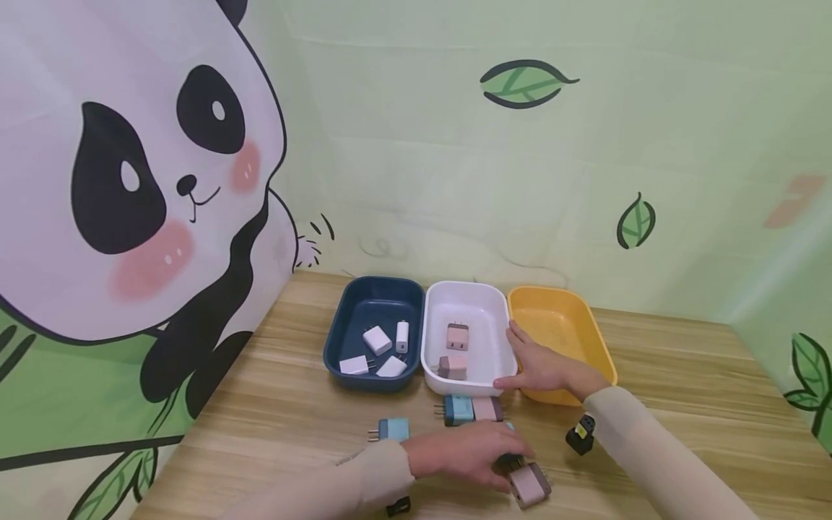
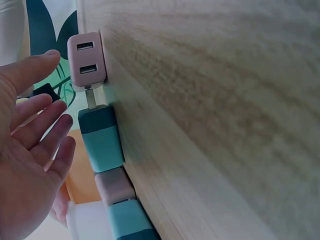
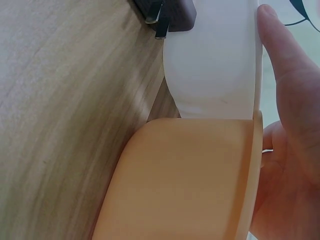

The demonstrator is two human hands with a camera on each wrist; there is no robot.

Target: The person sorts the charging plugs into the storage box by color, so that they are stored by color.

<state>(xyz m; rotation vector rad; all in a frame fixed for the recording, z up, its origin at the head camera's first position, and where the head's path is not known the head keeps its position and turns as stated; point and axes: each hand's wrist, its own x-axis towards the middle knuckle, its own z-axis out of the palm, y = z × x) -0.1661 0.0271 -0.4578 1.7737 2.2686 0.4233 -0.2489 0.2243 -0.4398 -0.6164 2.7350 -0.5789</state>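
Note:
Over the tabletop, my left hand (image 1: 471, 455) reaches across several plug chargers, its fingers loosely bent. Its thumb and fingertips are close to a pink charger (image 1: 528, 485); in the left wrist view, a gap shows between the thumb and that two-port pink charger (image 2: 87, 59). Beside it a teal charger (image 2: 102, 145) lies in line, partly hidden by the hand in the head view. My right hand (image 1: 542, 365) rests on the adjoining rims of the white bin (image 1: 432, 339) and yellow bin (image 1: 601, 339), thumb stretched along the white rim.
Several white chargers (image 1: 377, 340) lie in the navy bin (image 1: 333, 339), and two pink chargers (image 1: 457, 336) in the white one. In front are a teal charger (image 1: 458, 410) touching a pink one (image 1: 488, 409), another teal charger (image 1: 394, 430) and a black charger (image 1: 581, 435).

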